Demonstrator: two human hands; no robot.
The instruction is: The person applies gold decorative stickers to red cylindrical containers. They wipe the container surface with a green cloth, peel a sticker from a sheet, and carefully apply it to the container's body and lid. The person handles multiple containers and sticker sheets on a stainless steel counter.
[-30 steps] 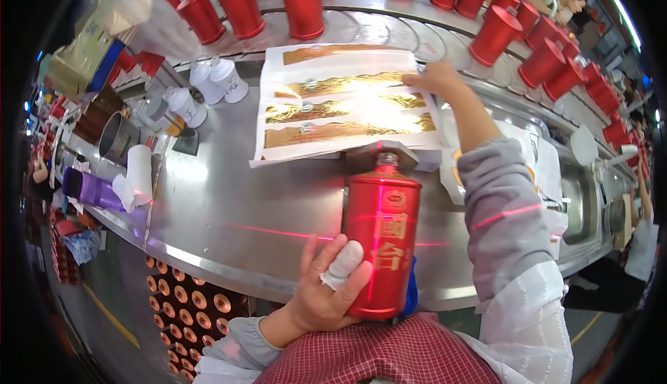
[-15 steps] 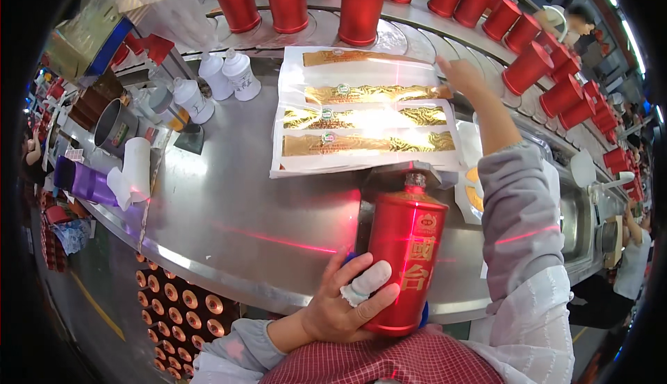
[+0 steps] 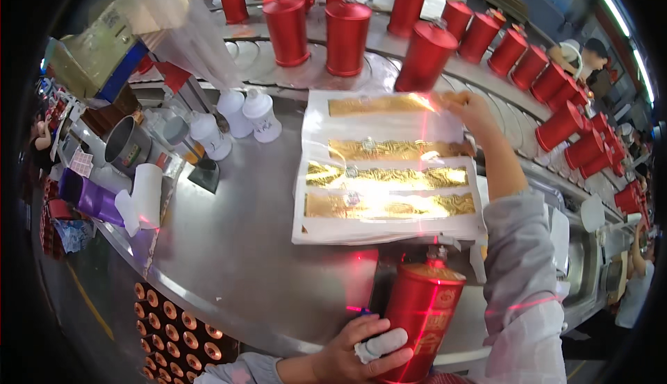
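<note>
A glossy red bottle [image 3: 425, 318] with gold characters stands slightly tilted close to my body, its narrow neck uncovered at the top. My left hand [image 3: 354, 351] is wrapped round its left side, with a white wrapping on one finger. Farther off lies a stack of white sheets [image 3: 316, 130] bearing several shiny gold label strips. My right hand [image 3: 472, 112] is at the right end of the farthest gold label strip [image 3: 375, 105], fingers pinched at its edge. Red laser lines cross the bottle and my right sleeve.
Red bottles [image 3: 347, 37] line the curved conveyor [image 3: 257, 64] beyond the sheets. White bottles [image 3: 262, 117], a metal pot [image 3: 127, 144], a paper roll [image 3: 147, 196] and a purple container [image 3: 90, 196] sit at left. A sink [image 3: 582, 255] is at right; a crate of copper-coloured caps [image 3: 174, 332] stands below the table edge.
The view has tilted up, so the sheets and bottle sit lower. My right hand has come to the end of the farthest label strip. My left hand keeps its hold on the bottle.
</note>
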